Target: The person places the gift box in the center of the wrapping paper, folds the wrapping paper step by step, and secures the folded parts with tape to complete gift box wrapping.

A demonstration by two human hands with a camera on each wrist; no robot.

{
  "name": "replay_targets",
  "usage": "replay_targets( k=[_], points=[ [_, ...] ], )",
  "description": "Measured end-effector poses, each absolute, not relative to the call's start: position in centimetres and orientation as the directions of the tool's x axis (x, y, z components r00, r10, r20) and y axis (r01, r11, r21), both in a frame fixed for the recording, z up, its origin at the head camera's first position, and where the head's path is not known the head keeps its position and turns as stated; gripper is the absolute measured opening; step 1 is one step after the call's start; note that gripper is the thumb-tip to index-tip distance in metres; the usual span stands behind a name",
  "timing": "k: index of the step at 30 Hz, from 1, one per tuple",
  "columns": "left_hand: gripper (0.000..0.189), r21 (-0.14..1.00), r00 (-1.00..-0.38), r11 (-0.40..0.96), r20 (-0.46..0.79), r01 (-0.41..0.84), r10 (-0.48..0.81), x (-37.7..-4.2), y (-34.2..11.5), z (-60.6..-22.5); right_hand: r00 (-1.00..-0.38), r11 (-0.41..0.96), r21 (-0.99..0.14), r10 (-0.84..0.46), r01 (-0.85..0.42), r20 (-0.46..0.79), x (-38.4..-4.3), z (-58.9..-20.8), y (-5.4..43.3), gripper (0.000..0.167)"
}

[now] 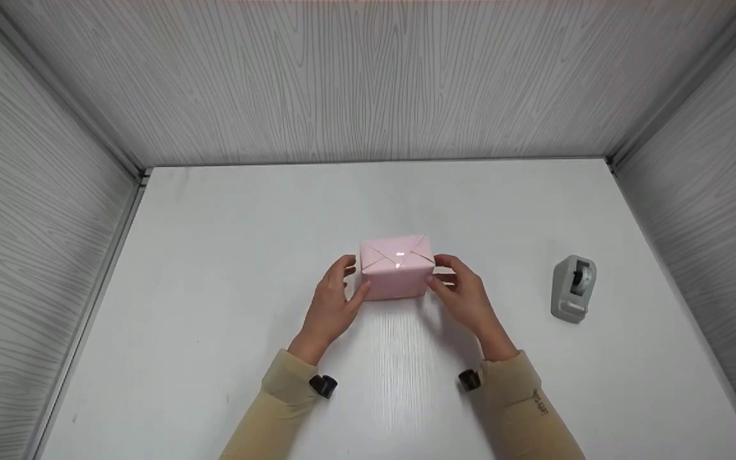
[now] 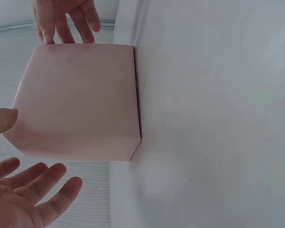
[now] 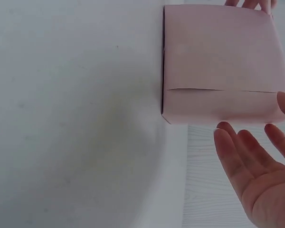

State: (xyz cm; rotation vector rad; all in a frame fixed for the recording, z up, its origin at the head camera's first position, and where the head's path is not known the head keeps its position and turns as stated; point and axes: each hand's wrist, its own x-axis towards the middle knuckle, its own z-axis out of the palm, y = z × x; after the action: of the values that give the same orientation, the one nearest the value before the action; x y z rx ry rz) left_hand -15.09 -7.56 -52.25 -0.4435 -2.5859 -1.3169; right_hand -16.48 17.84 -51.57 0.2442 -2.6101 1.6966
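A small pink paper-wrapped box (image 1: 398, 268) stands on the white table, folded flaps and a shiny patch of clear tape on its top. My left hand (image 1: 331, 305) is beside its left side, thumb at the near corner. In the left wrist view the fingers of that left hand (image 2: 26, 194) spread loosely, apart from the box (image 2: 80, 95). On the other side, my right hand (image 1: 466, 294) has its thumb by the near right corner. The right wrist view shows its relaxed fingers (image 3: 228, 152) just off the box (image 3: 223, 57), where a paper seam runs across the front.
A grey tape dispenser (image 1: 572, 289) with a roll of tape stands on the table to the right. Wood-grain panels (image 1: 368, 83) enclose the table (image 1: 214, 211) at the back and both sides.
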Motion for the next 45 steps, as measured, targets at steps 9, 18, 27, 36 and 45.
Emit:
replay_targets(
  k=[9, 18, 27, 36, 45],
  points=[
    [0.034, 0.79, -0.927, 0.485, 0.337, 0.375, 0.167, -15.1, -7.6, -52.5, -0.991, 0.309, -0.945, -0.112, -0.109, 0.078, -16.4, -51.5, 17.9, 0.029],
    [0.025, 0.801, -0.958, 0.526, 0.251, 0.287, 0.141, -15.8, -7.5, -52.1, -0.997, 0.312, -0.95, -0.08, -0.001, -0.025, -16.2, -50.2, 17.5, 0.036],
    [0.05, 0.815, -0.968, 0.547, 0.063, 0.189, 0.241, -17.3, -7.2, -52.4, -0.978, 0.334, -0.942, -0.18, 0.041, -0.106, -17.0, -51.7, 17.7, 0.07],
    [0.062, 0.774, -0.963, 0.621, -0.057, 0.123, 0.262, -18.9, -6.9, -52.7, -0.979, 0.386, -0.918, -0.138, 0.085, -0.148, -18.2, -52.5, 17.0, 0.074],
    [0.062, 0.759, -0.961, 0.643, -0.092, 0.102, 0.261, -19.6, -7.0, -52.8, -0.971, 0.385, -0.917, -0.163, 0.103, -0.177, -18.7, -52.6, 16.7, 0.074]
  ],
)
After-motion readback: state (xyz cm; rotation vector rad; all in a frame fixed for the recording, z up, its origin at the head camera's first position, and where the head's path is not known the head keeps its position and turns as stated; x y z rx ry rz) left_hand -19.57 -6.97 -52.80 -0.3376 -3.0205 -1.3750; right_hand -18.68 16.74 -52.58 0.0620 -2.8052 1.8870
